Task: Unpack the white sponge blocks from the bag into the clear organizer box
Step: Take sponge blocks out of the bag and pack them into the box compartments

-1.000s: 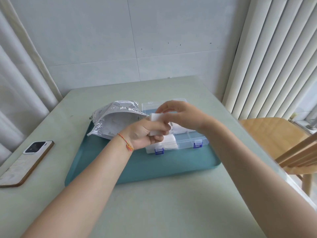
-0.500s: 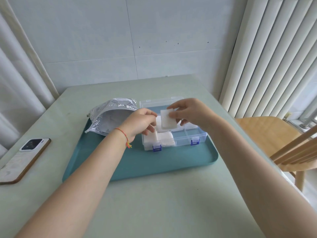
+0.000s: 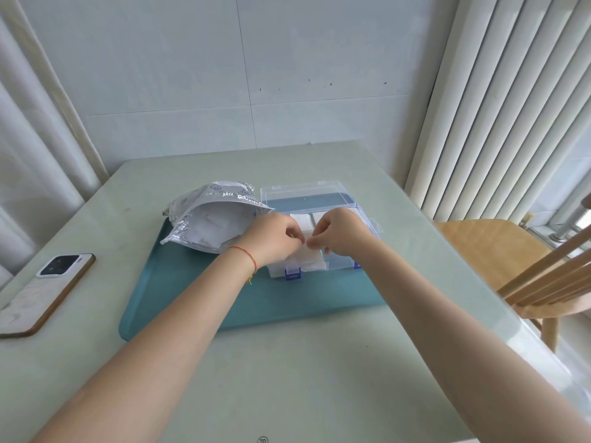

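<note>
over the clear organizer box, on the teal tray, both hands have come down together. a second ago they were raised above the box, pulling a white sponge block apart between them; half a second ago the right hand carried one block over the middle of the box while the left hand dipped toward the front compartments. now the two hands meet low at the front middle of the box, knuckles almost touching, and the fingers of each are curled narrow and seem to pinch or press the edge of a sponge block that sits in a front compartment; exactly how much each one holds is hidden by the hands themselves. more white blocks show in the compartments behind the hands and along the front wall near the blue latch. i judge that the block is being seated, so this piece is nearly placed. the silver bag lies open on the tray just left of the box, touching or almost touching it, with white shapes inside, so more unpacking likely remains. a phone lies on the desk well to the left, and a wooden chair stands to the right
</note>
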Action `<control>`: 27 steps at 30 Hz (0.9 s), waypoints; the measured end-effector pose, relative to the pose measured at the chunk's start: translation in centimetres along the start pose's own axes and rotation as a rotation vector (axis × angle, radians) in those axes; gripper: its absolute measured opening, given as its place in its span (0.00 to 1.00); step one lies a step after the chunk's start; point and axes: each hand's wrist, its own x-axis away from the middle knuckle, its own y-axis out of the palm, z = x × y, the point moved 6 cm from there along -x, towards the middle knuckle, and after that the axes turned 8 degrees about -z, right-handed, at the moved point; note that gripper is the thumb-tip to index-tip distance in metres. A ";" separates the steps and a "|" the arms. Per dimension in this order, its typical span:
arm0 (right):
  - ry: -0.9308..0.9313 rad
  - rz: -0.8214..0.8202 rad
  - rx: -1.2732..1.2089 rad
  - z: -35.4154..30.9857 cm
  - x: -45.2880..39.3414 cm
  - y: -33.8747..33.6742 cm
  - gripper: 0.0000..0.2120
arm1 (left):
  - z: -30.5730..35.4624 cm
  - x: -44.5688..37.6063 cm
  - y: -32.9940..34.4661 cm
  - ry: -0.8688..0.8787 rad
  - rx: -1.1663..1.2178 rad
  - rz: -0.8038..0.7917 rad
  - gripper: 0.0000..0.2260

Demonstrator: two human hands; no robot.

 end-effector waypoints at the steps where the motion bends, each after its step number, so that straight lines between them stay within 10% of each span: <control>1: -0.006 0.010 0.030 -0.1 -0.1 0.1 0.05 | 0.2 0.0 0.3 0.011 -0.058 -0.035 0.09; 10: 0.015 0.021 0.258 -0.9 -0.1 0.2 0.07 | 1.0 0.0 1.2 0.040 -0.217 -0.045 0.22; 19: -0.328 0.135 0.105 -9.7 0.4 2.5 0.09 | -6.4 7.1 -6.4 -0.026 -0.202 0.929 0.07; 27: -0.337 0.073 0.527 -15.3 -3.0 10.2 0.20 | -11.9 7.7 -8.2 -0.147 0.144 0.653 0.21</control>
